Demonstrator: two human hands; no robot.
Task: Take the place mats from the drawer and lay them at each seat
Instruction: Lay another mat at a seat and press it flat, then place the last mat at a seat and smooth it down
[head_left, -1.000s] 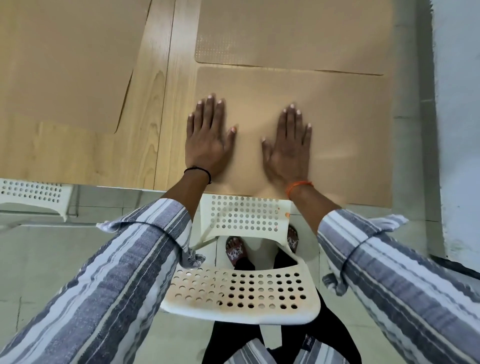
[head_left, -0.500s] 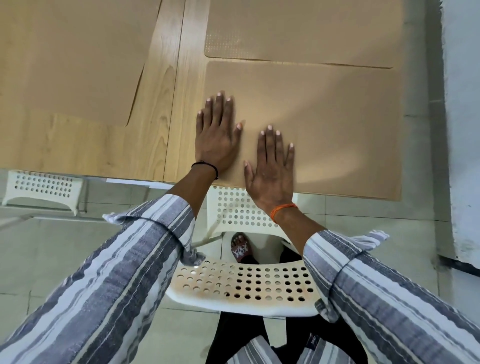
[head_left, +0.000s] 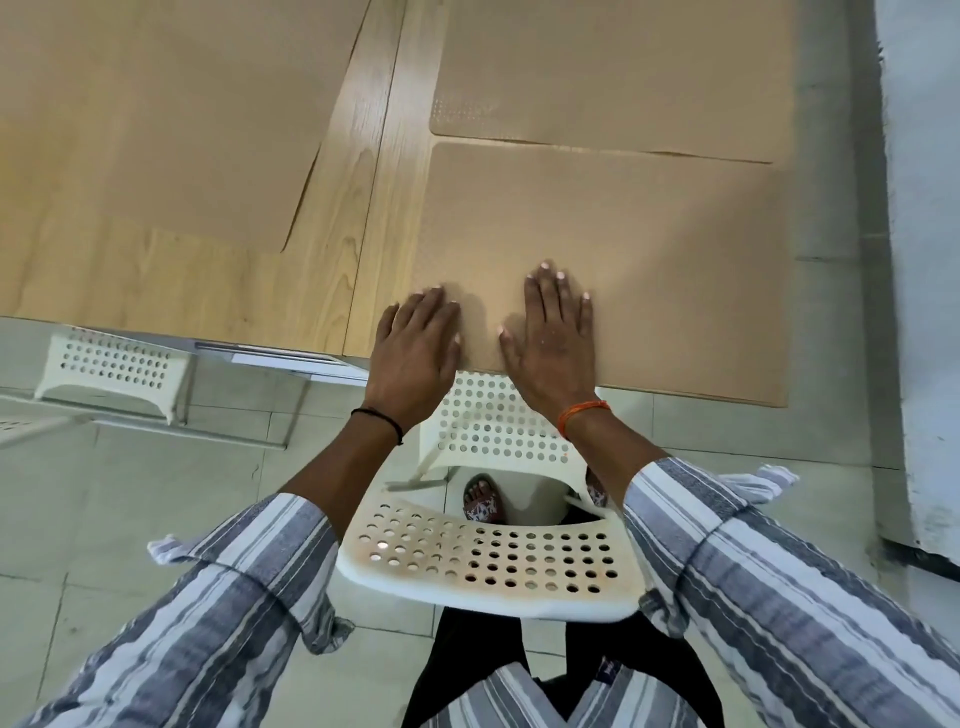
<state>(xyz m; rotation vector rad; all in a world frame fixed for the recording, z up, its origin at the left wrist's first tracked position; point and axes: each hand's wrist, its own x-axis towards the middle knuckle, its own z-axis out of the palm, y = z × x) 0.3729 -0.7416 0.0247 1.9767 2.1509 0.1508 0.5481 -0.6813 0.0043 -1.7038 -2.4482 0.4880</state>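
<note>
A tan place mat (head_left: 649, 260) lies flat at the near right end of the wooden table (head_left: 358, 228), its front edge along the table's edge. My left hand (head_left: 415, 348) rests at the mat's near left corner, fingers slightly bent. My right hand (head_left: 553, 338) lies flat, fingers straight, on the mat's front edge. A second tan mat (head_left: 613, 73) lies just beyond the first. A third tan mat (head_left: 156, 114) covers the table's left part.
A white perforated chair (head_left: 488, 566) stands between me and the table, its backrest under my hands. Another white chair (head_left: 111, 364) is tucked in at the left. A grey wall (head_left: 919, 260) runs along the right. The floor is pale tile.
Both hands have slid back toward me across the near mat, from its middle to its front edge. The left hand's fingers have lifted and bent a little.
</note>
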